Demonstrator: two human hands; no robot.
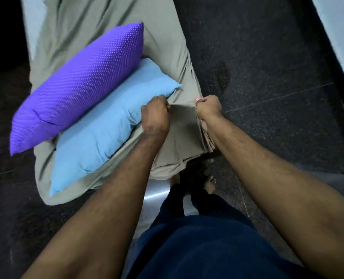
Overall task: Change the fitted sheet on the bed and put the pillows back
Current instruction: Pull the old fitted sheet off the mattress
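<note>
A beige fitted sheet (98, 19) covers the narrow bed, wrinkled along its length. Two pillows lie on the near end: a purple dotted pillow (80, 85) farther back and a light blue pillow (102, 135) nearer me. At the bed's near right corner, my left hand (155, 115) grips a bunch of the sheet just beside the blue pillow's corner. My right hand (208, 107) grips the sheet's edge at the corner, and the fabric is stretched taut between the two fists. Gathered folds of sheet hang below my right wrist.
Dark speckled stone floor (267, 67) surrounds the bed on the right and left. A pale wall (340, 37) runs along the far right. My bare foot (210, 185) and dark blue trousers (197, 244) are just below the bed corner, beside a shiny metal strip (157, 190).
</note>
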